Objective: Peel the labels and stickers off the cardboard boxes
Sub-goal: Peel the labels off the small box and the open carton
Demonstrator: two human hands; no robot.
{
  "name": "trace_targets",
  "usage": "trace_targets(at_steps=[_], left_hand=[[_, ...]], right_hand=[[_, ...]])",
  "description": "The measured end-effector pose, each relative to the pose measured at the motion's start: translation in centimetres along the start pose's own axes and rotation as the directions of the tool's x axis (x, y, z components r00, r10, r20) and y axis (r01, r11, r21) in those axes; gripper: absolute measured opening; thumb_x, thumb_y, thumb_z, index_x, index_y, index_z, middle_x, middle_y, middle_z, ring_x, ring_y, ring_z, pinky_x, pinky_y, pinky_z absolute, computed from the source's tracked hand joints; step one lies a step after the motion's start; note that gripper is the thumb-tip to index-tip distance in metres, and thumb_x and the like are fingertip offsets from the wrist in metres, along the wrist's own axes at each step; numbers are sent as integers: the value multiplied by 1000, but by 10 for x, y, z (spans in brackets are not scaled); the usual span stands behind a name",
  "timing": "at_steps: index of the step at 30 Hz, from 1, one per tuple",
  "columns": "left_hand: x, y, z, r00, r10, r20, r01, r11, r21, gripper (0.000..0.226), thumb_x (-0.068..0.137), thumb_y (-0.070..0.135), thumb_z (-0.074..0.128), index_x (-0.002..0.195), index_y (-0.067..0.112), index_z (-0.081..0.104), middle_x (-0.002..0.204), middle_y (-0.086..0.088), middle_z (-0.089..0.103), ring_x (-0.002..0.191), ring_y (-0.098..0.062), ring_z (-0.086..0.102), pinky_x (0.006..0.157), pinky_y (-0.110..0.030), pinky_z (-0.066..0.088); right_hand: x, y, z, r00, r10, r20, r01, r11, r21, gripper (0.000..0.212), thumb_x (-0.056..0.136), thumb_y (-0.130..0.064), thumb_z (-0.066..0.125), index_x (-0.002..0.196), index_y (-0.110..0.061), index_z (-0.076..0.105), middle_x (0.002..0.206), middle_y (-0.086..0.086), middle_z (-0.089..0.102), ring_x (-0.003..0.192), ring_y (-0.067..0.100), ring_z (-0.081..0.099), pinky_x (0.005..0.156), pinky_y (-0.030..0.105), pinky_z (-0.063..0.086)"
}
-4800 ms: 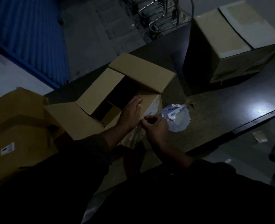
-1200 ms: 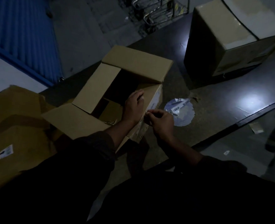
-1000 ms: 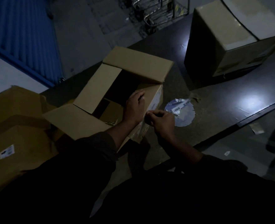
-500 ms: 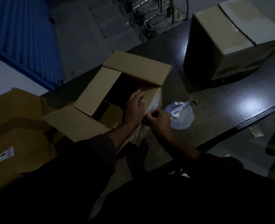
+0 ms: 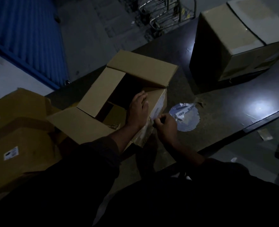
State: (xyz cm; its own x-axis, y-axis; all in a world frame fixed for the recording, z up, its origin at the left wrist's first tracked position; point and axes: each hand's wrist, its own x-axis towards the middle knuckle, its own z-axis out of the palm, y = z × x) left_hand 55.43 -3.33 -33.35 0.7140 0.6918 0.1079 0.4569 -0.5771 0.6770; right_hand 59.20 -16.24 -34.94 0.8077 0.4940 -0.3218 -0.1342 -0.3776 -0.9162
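Note:
An open cardboard box with its flaps spread stands on a dark table in dim light. My left hand rests flat on the box's near right flap, fingers straight. A white label covers the box's right side. My right hand has its fingers curled at the lower edge of that label and pinches it. A heap of peeled labels lies on a pale round patch just right of the box.
A closed cardboard box stands at the far right. Another cardboard box with a small white sticker sits at the left. A metal trolley is beyond the table; paper scraps lie on the floor at the right.
Both hands stay at the box's right side. My right hand has shifted slightly along the label's edge; the view has drifted a little.

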Motion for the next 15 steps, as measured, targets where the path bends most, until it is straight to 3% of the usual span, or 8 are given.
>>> trace_targets(at_steps=[4,15], left_hand=[[0,0,-1,1000,-2,3,2,1000,6,36,100,13,49,134,7,57,145,-6,47,132,-14,44,103,-15,31],[0,0,0,1000,2,-4,-2,1000,-8,35,99,12,49,133,7,58,143,-8,49,131,-17,46,108,-25,37]], right_hand=[[-4,-2,3,1000,-8,0,8,993,122,7,89,-17,66,89,-20,73,81,-3,74,76,11,71,76,38,61],[-7,-11,0,996,62,57,-76,959,272,7,86,-13,73,81,-15,77,77,3,76,76,19,74,78,45,62]])
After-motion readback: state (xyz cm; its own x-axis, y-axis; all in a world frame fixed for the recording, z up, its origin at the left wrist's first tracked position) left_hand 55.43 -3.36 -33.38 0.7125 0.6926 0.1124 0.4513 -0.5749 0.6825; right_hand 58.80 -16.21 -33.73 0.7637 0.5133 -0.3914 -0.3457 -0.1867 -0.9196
